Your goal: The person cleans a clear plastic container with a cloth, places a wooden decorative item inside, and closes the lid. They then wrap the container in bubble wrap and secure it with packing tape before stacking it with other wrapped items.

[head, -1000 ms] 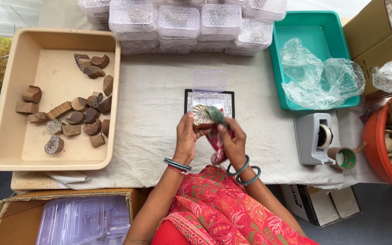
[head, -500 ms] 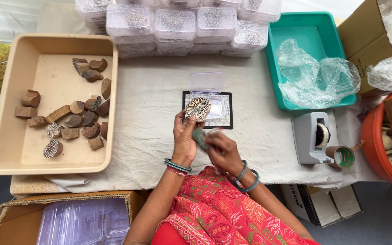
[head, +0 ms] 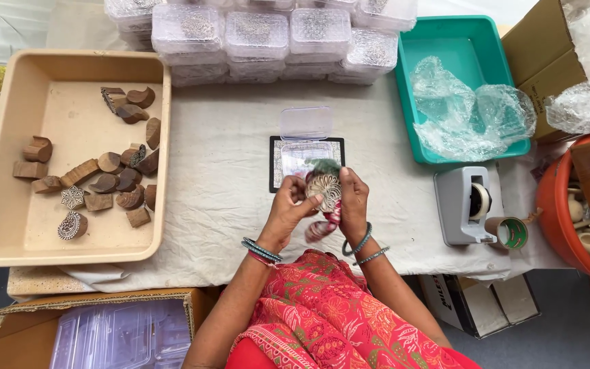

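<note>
- Near the middle of the cloth-covered table (head: 227, 205), both hands meet over a carved wooden block (head: 324, 191), held just above the near edge of an open clear plastic box (head: 305, 147).
- Left hand (head: 288, 212) grips the block from the left, thumb laid across its carved face; right hand (head: 353, 201) closes on its right side and also seems to pinch a bit of red-and-green cloth (head: 322, 225) that hangs below.
- Round and pale on its patterned face, the block looks like solid wood: stiff, light enough for fingertips, not slippery. Its fine raised carving is probably the part most easily chipped, so the plain sides and back seem the safer places to hold.
- Thin and glossy, the box with its hinged lid likely flexes and slides easily on the cloth.
- Left of the hands, a beige plastic tray (head: 8, 225) holds many dark brown wooden blocks (head: 114, 171) in varied shapes, some with carved faces up.
- Far across the table stand stacked clear boxes (head: 261, 34), already filled.
- Right of them, a teal tray (head: 445, 48) holds crumpled bubble wrap (head: 469, 113), soft and springy; nearer sits a grey tape dispenser (head: 462, 205).
</note>
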